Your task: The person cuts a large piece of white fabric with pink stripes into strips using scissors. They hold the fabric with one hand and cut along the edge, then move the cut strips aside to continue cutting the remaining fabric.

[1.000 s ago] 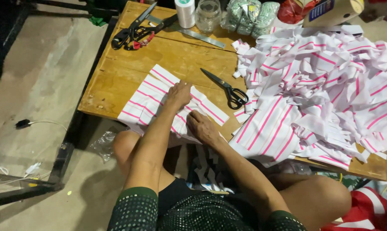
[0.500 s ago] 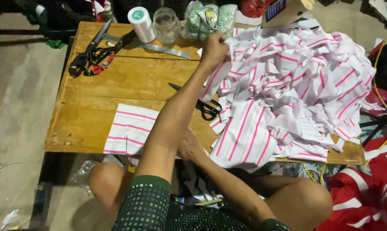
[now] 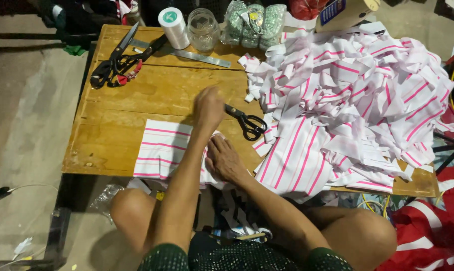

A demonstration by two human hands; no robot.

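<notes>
— pink-striped cloth piece (image 3: 161,150), where did it lie?
— flat at the tabletop's (image 3: 136,100) near edge. the right hand (image 3: 224,159) pressed on its right end, fingers spread, gripping nothing.
— and the left hand (image 3: 209,106)?
— raised over the cloth's far edge, blurred; i couldn't tell its grip. black scissors (image 3: 247,122) lay just beside it.

Matt striped cloth piece (image 3: 159,148) on worn, scuffed wooden table (image 3: 151,95); black-handled metal scissors (image 3: 247,122)
</notes>
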